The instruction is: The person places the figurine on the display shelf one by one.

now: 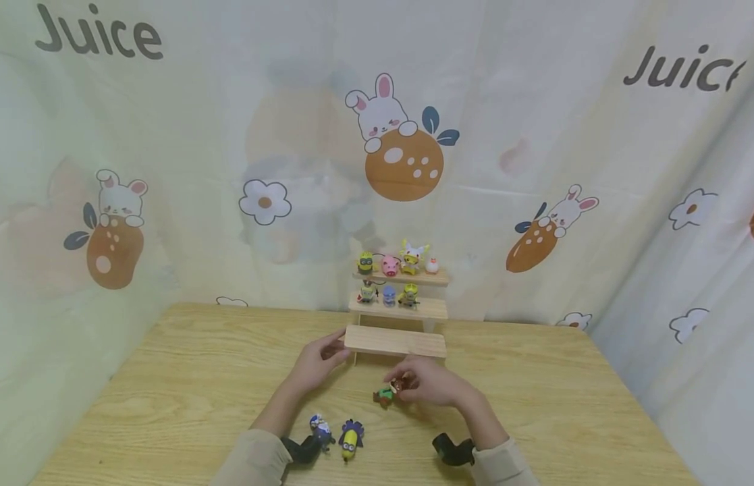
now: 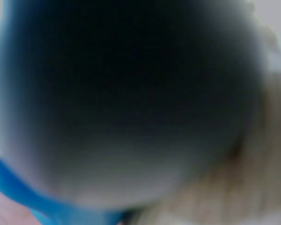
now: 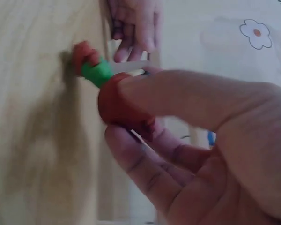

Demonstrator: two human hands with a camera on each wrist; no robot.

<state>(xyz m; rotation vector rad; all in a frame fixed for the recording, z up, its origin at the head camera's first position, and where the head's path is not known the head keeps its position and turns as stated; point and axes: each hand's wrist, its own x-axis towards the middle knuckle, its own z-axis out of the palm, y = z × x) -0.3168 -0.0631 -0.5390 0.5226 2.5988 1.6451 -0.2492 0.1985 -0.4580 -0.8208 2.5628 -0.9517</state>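
Pale cartoon-rabbit curtains hang behind a light wooden table (image 1: pixel 170 378). Near the front edge, a small blue-and-white toy figure (image 1: pixel 319 427) and a yellow-and-blue toy figure (image 1: pixel 350 439) lie side by side. Further back, the left hand (image 1: pixel 318 361) curls its fingers on the left end of the lowest step of a three-tier wooden display shelf (image 1: pixel 396 341). To its right, the right hand (image 1: pixel 428 383) pinches a small red-and-green toy figure (image 3: pixel 100 77) between thumb and fingers, just above the tabletop in front of the shelf.
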